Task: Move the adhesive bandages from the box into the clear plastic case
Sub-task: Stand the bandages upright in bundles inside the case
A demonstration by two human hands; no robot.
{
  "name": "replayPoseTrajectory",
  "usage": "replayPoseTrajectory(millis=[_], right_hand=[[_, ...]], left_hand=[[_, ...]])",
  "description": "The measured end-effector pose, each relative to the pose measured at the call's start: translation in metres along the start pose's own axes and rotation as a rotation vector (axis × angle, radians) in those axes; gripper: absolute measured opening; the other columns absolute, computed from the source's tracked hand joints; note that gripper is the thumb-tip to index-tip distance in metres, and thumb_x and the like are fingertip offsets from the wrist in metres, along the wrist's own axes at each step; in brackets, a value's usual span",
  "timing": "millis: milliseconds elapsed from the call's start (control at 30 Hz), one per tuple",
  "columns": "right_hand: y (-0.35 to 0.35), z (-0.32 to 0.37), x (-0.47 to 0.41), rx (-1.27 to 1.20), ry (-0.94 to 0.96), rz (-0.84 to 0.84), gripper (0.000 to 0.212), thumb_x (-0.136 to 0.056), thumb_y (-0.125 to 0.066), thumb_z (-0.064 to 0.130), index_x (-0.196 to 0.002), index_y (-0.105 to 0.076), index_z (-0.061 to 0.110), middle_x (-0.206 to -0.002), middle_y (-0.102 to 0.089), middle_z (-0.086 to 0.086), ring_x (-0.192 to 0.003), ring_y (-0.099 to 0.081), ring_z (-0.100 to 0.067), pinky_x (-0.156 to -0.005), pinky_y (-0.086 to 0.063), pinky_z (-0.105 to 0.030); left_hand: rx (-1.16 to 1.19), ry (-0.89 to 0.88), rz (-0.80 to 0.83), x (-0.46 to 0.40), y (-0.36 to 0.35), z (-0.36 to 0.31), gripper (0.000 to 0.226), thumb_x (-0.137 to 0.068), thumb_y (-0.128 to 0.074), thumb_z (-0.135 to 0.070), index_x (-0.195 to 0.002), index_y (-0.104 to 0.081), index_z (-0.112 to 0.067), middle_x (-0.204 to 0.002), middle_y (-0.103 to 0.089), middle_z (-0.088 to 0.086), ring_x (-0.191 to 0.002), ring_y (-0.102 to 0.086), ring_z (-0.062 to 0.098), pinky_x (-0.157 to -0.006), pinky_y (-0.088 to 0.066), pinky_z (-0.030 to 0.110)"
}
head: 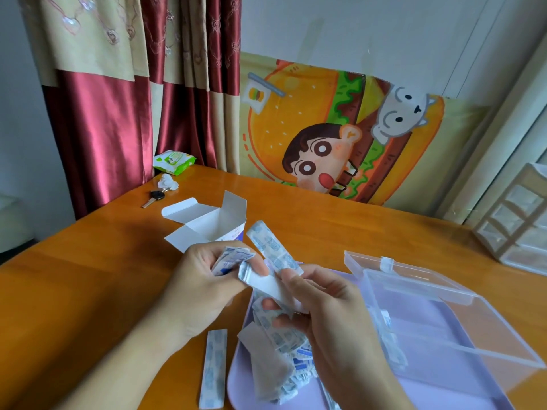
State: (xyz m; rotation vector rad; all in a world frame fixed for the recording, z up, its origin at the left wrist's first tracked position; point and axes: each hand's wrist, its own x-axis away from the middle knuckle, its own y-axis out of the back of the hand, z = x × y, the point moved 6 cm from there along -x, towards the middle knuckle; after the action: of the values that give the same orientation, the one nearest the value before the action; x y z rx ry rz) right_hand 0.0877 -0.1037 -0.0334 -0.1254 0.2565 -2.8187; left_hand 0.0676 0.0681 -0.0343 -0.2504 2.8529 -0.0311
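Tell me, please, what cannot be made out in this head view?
- Box contents: its walls and the left hand hide the inside.
- Bandage count in the right hand: the fingers cover the bundle.
- Bandage print: too blurred.
- Tray near edge: cut off by the frame.
- Case contents: glare blurs them.

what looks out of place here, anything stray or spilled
One bandage lies alone on the table, just off the tray's left edge, apart from the loose pile on the tray. Few bandages are in the case yet. The box stands open behind the hands.
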Motion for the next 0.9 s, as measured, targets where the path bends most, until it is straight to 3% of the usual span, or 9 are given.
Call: replayPoseTrajectory(millis=[67,167,267,333,433,567,733,900], right_hand=[[0.003,0.0,0.0,0.086,0.053,-0.04,0.028,-0.097,-0.069,0.008,-0.069,-0.072,0.009,-0.068,-0.069,-0.02,-0.057,-0.063,-0.028,-0.053,-0.051,-0.033],[0.01,0.003,0.002,0.255,0.146,-0.152,0.029,-0.096,-0.07,0.009,-0.067,-0.07,0.007,-0.059,-0.068,-0.017,-0.045,-0.057,-0.024,-0.052,-0.045,-0.031],[0.014,0.005,0.004,0.327,0.209,-0.233,0.027,-0.096,-0.07,0.012,-0.069,-0.072,0.01,-0.056,-0.069,-0.011,-0.042,-0.058,-0.021,-0.047,-0.044,-0.025],[0.014,0.006,0.005,0.337,0.231,-0.253,0.027,-0.096,-0.07,0.013,-0.069,-0.072,0.011,-0.056,-0.07,-0.01,-0.042,-0.058,-0.021,-0.047,-0.044,-0.026],[0.012,0.004,0.005,0.314,0.237,-0.258,0.026,-0.096,-0.071,0.013,-0.07,-0.073,0.012,-0.057,-0.07,-0.011,-0.042,-0.059,-0.023,-0.047,-0.045,-0.027],[0.01,0.0,0.002,0.216,0.2,-0.216,0.025,-0.095,-0.072,0.01,-0.071,-0.075,0.011,-0.059,-0.069,-0.017,-0.045,-0.059,-0.027,-0.052,-0.048,-0.036],[0.01,-0.003,-0.001,0.15,0.176,-0.174,0.024,-0.096,-0.071,0.011,-0.073,-0.074,0.006,-0.062,-0.068,-0.022,-0.049,-0.058,-0.03,-0.057,-0.046,-0.042],[0.011,-0.003,-0.002,0.18,0.201,-0.173,0.025,-0.096,-0.071,0.012,-0.072,-0.074,0.008,-0.061,-0.069,-0.019,-0.049,-0.059,-0.029,-0.057,-0.047,-0.043]], left_hand=[[-0.041,0.058,-0.013,-0.002,0.001,0.008,0.008,-0.082,-0.084,-0.017,-0.086,-0.08,-0.013,-0.075,-0.062,0.025,-0.052,-0.028,0.015,-0.044,-0.025,0.021],[-0.029,0.201,0.018,-0.004,0.003,0.018,0.015,-0.084,-0.083,-0.014,-0.097,-0.078,-0.014,-0.058,-0.044,0.002,-0.048,-0.028,0.011,-0.044,-0.024,0.021],[0.164,0.36,0.046,-0.002,0.001,0.025,0.037,-0.077,-0.074,-0.025,-0.109,-0.071,-0.007,-0.06,-0.032,-0.002,-0.047,-0.022,0.01,-0.044,-0.019,0.019],[0.289,0.43,0.061,-0.002,-0.001,0.028,0.043,-0.076,-0.079,-0.034,-0.105,-0.062,-0.007,-0.062,-0.03,0.0,-0.048,-0.019,0.01,-0.046,-0.017,0.018],[0.224,0.425,0.081,0.0,-0.005,0.028,0.043,-0.082,-0.085,-0.035,-0.094,-0.049,-0.015,-0.062,-0.025,0.0,-0.048,-0.016,0.011,-0.045,-0.016,0.017],[0.293,0.421,0.106,0.002,-0.008,0.028,0.049,-0.083,-0.083,-0.022,-0.119,-0.056,-0.005,-0.062,-0.026,-0.001,-0.047,-0.019,0.008,-0.04,-0.021,0.017],[0.388,0.426,0.13,0.003,-0.009,0.025,0.043,-0.081,-0.076,-0.025,-0.116,-0.055,-0.012,-0.061,-0.029,-0.001,-0.046,-0.02,0.007,-0.04,-0.023,0.017],[0.368,0.438,0.134,0.004,-0.008,0.024,0.069,-0.082,-0.075,-0.029,-0.135,-0.046,0.005,-0.061,-0.031,-0.001,-0.047,-0.022,0.008,-0.04,-0.023,0.018]])
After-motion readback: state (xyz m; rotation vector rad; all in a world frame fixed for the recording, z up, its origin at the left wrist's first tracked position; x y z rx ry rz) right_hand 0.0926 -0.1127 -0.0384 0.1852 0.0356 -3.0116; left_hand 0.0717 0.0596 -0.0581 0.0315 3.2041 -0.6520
